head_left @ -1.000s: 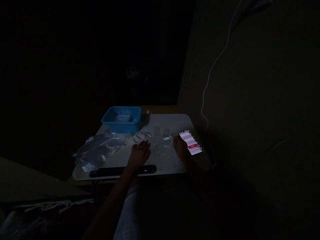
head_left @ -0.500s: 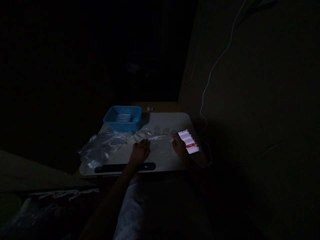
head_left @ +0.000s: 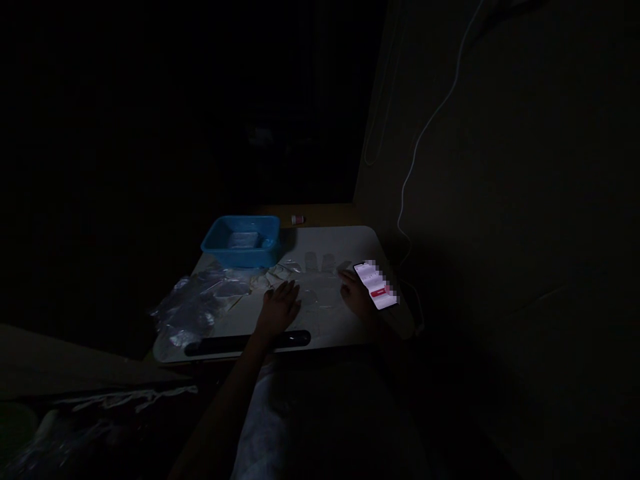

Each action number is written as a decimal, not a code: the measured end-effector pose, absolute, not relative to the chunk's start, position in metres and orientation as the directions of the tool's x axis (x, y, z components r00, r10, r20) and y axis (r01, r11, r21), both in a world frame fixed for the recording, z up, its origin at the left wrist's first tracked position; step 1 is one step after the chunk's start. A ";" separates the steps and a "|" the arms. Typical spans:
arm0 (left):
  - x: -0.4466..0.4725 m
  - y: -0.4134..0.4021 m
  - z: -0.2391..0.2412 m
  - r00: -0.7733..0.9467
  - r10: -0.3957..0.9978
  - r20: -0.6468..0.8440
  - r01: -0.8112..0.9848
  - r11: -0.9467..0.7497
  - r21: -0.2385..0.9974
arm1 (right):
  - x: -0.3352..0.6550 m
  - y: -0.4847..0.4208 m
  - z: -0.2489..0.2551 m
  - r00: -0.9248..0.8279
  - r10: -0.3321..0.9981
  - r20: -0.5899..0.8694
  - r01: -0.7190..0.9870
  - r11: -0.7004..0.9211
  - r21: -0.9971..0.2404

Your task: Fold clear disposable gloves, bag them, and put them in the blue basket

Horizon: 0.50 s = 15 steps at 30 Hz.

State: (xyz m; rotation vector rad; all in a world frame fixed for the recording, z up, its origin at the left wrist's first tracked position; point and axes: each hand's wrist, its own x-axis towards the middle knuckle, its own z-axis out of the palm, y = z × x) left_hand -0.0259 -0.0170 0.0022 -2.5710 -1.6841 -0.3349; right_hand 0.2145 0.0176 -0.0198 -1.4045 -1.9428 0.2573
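In dim light, a thin clear plastic sheet or bag lies flat on the white tabletop. My left hand rests palm down at its left side, fingers stretched out and slightly spread. At its right edge is my right hand, with the fingers reaching left over the plastic and the thumb apart from them; no held thing is visible. Just right of that hand lies a phone with a lit screen. Crumpled clear plastic covers the table's left side.
A blue plastic basin with a pale item inside stands at the back left. Behind the table lies a small pinkish-white cup-like object. A black ledge strip runs along the front edge. A white cable hangs down the right wall.
The shiny raised fold of plastic between my hands now lies flatter. My right hand's fingers have shifted slightly and extend further left. My left hand stays flat in nearly the same place.
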 end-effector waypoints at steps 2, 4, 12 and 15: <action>-0.026 -0.017 0.003 0.377 0.903 0.206 0.913 -0.400 0.082 | 0.215 0.016 -0.019 -0.209 0.871 0.444 0.747 0.435 -0.503; -0.025 -0.018 0.004 0.373 0.905 0.206 0.913 -0.397 0.089 | 0.214 0.013 -0.015 -0.271 0.853 0.447 0.740 0.481 -0.469; -0.026 -0.018 0.003 0.369 0.904 0.216 0.911 -0.398 0.108 | 0.209 0.000 0.002 -0.400 0.798 0.452 0.701 0.583 -0.411; -0.026 -0.019 0.003 0.369 0.904 0.218 0.910 -0.398 0.112 | 0.208 -0.001 0.002 -0.429 0.788 0.443 0.682 0.603 -0.414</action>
